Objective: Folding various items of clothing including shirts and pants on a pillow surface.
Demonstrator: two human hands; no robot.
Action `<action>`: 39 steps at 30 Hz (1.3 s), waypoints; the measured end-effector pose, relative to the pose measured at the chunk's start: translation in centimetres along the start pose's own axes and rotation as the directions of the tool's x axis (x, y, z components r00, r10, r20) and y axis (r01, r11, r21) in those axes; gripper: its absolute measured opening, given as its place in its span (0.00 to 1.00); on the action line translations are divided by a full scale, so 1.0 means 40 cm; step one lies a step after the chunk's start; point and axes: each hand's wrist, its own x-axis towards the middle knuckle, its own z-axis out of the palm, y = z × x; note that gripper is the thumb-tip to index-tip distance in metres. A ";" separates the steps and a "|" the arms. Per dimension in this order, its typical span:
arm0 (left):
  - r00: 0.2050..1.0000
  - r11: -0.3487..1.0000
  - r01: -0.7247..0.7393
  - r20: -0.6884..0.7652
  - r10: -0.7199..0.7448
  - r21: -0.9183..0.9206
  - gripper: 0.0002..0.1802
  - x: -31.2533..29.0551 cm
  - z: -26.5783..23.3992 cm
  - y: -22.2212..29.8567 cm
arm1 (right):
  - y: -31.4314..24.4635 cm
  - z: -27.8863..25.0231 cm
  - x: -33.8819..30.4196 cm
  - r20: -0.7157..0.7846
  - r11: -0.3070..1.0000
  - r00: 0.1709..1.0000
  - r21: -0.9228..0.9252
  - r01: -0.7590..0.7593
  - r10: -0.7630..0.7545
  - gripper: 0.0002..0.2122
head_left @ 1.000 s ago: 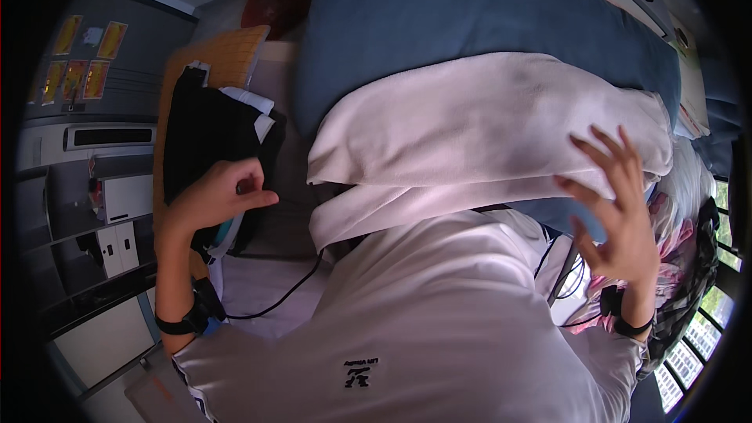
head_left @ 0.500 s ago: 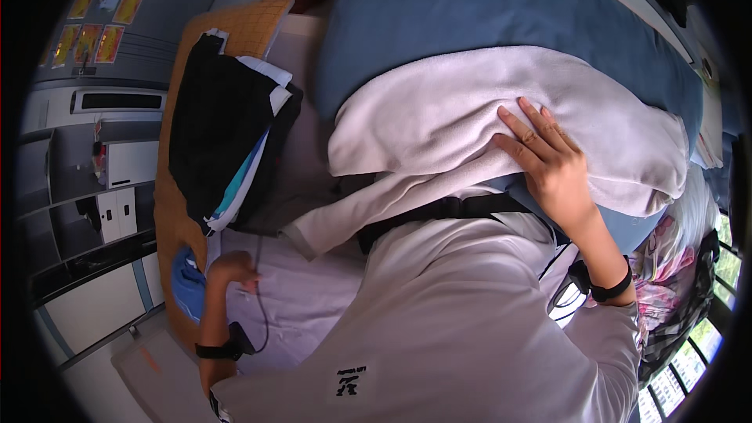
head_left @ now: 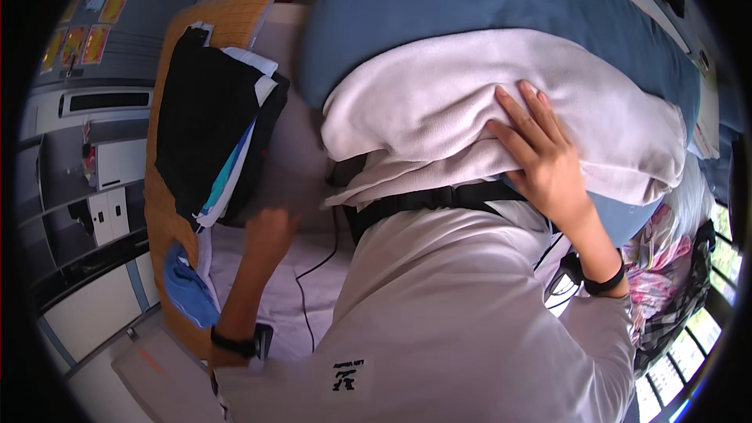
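Pale cloth: lies at one o'clock from the centre of view, bunched over the blue bedding, its lower folds against the wearer's waist.
Right hand: at three o'clock, palm down on the pale cloth, fingers moderately spread, nothing pinched.
Left hand: at eight o'clock, blurred above the bed, apart from the pale cloth; fingers look curled, but whether they hold anything cannot be told.
Black garments: folded in a pile at ten o'clock, beyond the left hand.
Handling, judged: light for its bulk, soft and limp, with a napped face unlikely to slip; not fragile, though loose folds may drag or bunch.
Hold points, judged: the rounded left end at nine o'clock of the cloth, and its right end at four.
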 end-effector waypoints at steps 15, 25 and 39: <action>0.773 0.536 0.424 0.600 0.207 -0.730 0.14 -0.025 0.079 -0.021 | 0.007 0.033 0.045 -0.201 0.943 0.924 0.129 -0.306 0.327 0.20; 0.904 0.630 -0.044 0.238 0.355 -0.776 0.25 0.036 -0.036 0.125 | 0.022 0.005 0.025 -0.175 0.968 0.959 0.160 -0.195 0.223 0.13; 0.666 0.720 -0.594 -0.721 0.190 -0.359 0.17 0.160 -0.388 0.163 | 0.032 0.030 -0.066 -0.169 0.981 0.985 -0.184 -0.068 0.036 0.19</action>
